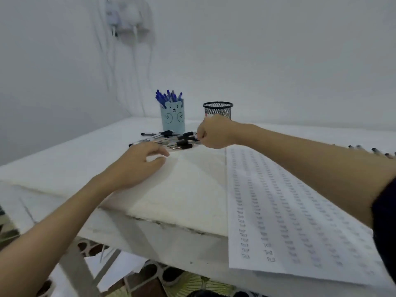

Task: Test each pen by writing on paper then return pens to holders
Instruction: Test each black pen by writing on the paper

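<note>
A loose pile of black-capped pens [169,140] lies on the white table in front of a light blue bear holder [173,117] full of blue pens. To its right stands a black mesh holder [218,109]. My right hand [214,132] reaches into the pile's right end, fingers curled and pinching a black pen there. My left hand [141,161] rests on the table just below the pile, fingers relaxed and spread. A sheet of paper [289,206] covered in rows of written "Test" words lies at the right.
The white table [64,163] has a padded cover with a frayed front edge. More pens [372,151] lie at the far right behind my right arm. Cables and a wall box [126,18] hang on the wall at the back left. A patterned floor shows below.
</note>
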Demonstrator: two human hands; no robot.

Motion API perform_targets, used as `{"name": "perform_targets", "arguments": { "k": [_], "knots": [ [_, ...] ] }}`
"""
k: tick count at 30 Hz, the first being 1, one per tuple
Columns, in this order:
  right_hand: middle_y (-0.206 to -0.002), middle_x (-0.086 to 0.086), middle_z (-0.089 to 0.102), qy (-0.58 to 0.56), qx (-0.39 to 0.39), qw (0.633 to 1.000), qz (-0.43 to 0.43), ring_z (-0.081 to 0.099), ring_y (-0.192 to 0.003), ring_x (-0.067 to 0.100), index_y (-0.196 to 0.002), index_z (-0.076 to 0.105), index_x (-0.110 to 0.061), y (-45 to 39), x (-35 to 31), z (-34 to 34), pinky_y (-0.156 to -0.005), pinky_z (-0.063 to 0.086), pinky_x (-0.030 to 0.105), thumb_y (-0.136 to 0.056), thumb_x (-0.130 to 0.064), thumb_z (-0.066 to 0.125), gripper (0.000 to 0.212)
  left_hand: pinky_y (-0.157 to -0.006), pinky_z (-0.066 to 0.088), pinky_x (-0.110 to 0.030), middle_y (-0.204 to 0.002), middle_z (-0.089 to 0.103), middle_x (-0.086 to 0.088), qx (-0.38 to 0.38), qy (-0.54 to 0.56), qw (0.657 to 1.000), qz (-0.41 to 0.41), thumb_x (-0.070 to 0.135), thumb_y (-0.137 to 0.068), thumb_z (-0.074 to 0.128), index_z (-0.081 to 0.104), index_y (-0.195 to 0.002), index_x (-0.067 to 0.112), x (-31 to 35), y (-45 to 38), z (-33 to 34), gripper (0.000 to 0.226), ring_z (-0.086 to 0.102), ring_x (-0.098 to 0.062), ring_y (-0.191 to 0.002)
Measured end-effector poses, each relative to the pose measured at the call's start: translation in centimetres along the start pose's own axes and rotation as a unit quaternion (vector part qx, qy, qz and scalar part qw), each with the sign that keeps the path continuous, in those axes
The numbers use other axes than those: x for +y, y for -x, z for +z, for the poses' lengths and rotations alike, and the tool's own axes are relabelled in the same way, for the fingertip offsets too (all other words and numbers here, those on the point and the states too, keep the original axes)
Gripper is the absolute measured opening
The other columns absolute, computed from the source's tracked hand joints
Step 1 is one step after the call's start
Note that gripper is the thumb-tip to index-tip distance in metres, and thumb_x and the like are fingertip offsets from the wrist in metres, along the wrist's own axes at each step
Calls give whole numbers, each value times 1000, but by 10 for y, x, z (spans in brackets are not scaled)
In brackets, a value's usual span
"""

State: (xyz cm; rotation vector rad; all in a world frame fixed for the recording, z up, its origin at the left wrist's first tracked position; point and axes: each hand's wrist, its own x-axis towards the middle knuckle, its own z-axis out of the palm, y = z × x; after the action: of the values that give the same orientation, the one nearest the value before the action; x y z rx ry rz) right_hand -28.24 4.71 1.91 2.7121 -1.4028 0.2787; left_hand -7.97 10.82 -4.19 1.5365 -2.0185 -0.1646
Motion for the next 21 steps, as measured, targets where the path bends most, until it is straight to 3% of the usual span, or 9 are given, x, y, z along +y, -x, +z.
{"name": "perform_targets", "arguments": {
  "k": [2,6,14,21],
  "knots": [
    [-115,14,60,11,2,1000,-22,55,-107,31,-114,62,-3,-16,-17,13,-89,49,38,-89,-8,40,35,-82,34,-11,-109,56,17,17,-11,1000,-12,22,-93,53,63,-104,28,-14,9,-6,16,49,-2,-103],
    [-113,11,54,12,25,999,-29,48,-106,28,-118,55,-9,-40,-40,41,-74,40,32,-85,-3,43,36,-92,34,-23,-118,55,6,24,-38,999,-30,24,-93,52,60,-112,24,-34,18,-7,21,50,-11,-109],
    [-114,11,56,114,113,986,-53,44,-109,26,-111,55,-5,-55,-50,62,-88,40,34,-85,0,49,27,-97,38,-37,-115,51,4,22,-62,997,-46,26,-94,47,58,-113,22,-37,19,-4,23,49,-17,-108],
    [-115,16,52,38,101,994,-30,45,-97,26,-95,39,-11,-50,-53,54,-75,38,31,-83,6,49,23,-98,37,-39,-120,50,3,18,-61,997,-51,26,-94,46,58,-115,22,-37,19,-4,24,48,-17,-110]
  ]
}}
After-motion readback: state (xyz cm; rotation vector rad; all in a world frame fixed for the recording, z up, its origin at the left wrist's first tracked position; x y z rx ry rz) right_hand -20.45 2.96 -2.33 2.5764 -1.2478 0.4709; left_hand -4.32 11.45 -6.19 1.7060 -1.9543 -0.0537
